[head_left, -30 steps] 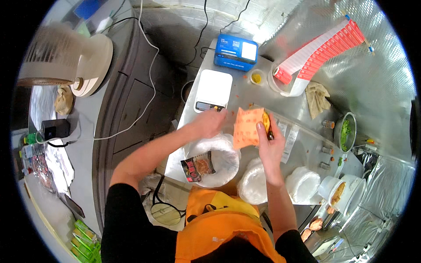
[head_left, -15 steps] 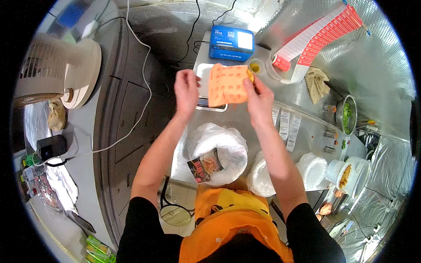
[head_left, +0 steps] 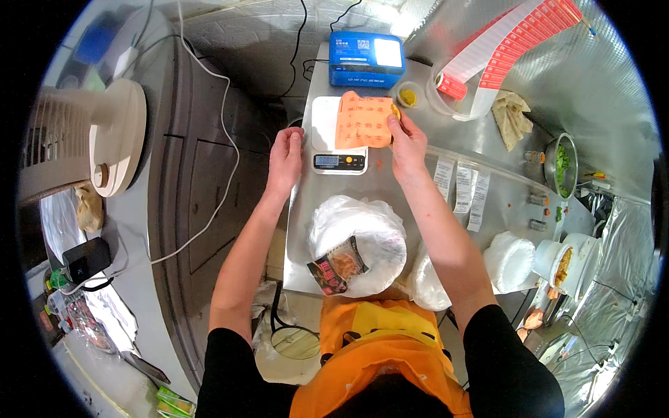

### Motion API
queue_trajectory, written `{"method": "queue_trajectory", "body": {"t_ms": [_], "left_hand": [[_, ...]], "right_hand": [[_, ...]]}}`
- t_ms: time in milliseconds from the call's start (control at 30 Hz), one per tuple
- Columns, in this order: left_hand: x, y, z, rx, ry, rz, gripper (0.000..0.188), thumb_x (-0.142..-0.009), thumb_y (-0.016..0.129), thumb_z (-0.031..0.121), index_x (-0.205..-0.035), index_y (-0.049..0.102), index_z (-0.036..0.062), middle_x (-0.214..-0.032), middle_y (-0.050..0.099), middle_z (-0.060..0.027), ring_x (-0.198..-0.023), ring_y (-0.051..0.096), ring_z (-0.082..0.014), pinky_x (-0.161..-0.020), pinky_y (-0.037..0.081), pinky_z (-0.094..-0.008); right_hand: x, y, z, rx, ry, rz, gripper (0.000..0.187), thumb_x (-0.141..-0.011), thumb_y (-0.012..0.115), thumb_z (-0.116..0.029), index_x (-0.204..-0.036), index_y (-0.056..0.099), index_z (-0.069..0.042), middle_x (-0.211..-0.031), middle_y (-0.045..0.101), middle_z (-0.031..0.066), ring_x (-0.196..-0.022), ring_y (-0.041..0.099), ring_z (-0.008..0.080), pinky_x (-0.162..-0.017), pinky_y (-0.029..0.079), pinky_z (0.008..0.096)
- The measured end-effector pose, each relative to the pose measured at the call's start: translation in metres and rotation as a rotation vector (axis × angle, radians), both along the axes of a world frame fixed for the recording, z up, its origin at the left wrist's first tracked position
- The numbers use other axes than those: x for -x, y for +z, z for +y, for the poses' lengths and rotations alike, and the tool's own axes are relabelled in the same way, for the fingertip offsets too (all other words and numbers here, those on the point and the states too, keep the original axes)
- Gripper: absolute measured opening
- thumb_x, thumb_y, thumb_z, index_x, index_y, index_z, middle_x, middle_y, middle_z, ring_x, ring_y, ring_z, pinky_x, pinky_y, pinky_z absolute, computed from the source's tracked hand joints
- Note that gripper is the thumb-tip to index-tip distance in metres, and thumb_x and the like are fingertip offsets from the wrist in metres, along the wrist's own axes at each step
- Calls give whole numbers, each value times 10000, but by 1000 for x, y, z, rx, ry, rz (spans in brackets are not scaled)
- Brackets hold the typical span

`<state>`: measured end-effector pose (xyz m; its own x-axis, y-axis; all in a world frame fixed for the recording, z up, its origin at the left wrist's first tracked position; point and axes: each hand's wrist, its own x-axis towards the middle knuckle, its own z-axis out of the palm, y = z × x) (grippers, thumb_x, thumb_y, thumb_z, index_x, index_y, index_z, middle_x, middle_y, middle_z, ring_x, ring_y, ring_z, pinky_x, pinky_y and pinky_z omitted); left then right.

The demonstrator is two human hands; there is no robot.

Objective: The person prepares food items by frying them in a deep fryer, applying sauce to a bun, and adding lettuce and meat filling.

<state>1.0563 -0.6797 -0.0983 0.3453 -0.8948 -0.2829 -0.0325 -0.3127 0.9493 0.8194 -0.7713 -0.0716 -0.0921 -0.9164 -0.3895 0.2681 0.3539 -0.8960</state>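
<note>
My right hand (head_left: 408,145) grips the right edge of an orange paper food bag (head_left: 364,122) printed with red characters. Something yellow shows at the bag's edge by my thumb. The bag is over a white digital kitchen scale (head_left: 324,132) and covers much of its plate; whether it rests there I cannot tell. Left of the scale, at the table's edge, is my left hand (head_left: 285,159), its fingers curled together and nothing seen in them. Beyond the bag stands a small clear cup (head_left: 410,95) of yellow contents.
A blue box-shaped device (head_left: 366,59) stands at the back. A bag-covered tub (head_left: 380,230) with a dark printed packet (head_left: 338,265) on it is nearest me. To the right are a sticker roll (head_left: 451,86), a cloth (head_left: 511,118), receipts (head_left: 463,188) and a bowl of greens (head_left: 562,167).
The orange bag has come slightly farther from me, over the scale's plate, uncovering the scale's display. My left hand has moved down and away from the scale. The view has shifted a little.
</note>
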Motion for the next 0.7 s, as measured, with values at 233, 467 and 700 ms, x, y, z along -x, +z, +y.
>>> {"method": "queue_trajectory", "body": {"t_ms": [233, 467, 700], "left_hand": [[4, 0, -5, 1, -10, 12, 356, -1108, 473, 242, -1348, 527, -16, -1333, 661, -137, -1184, 619, -169, -943, 510, -315], [9, -1, -10, 20, -38, -29, 382, -1110, 464, 236, -1382, 488, -32, -1352, 658, -166, -1188, 624, -182, -958, 504, -311], [7, -4, -9, 17, -49, -86, 385, -1112, 454, 230, -1383, 476, -41, -1347, 664, -171, -1202, 623, -187, -969, 506, -318]], "right_hand": [[1, 2, -3, 8, -8, -29, 459, -1014, 684, -163, -1423, 588, 21, -1304, 671, 86, -1146, 620, 138, -1020, 465, 287], [1, 1, -3, -5, 17, 45, 427, -1027, 672, -174, -1406, 602, 11, -1320, 660, 74, -1189, 613, 145, -1018, 486, 312], [-5, -3, 2, 30, -15, 30, 449, -1015, 685, -182, -1402, 603, 30, -1257, 686, 83, -1113, 625, 137, -998, 474, 280]]}}
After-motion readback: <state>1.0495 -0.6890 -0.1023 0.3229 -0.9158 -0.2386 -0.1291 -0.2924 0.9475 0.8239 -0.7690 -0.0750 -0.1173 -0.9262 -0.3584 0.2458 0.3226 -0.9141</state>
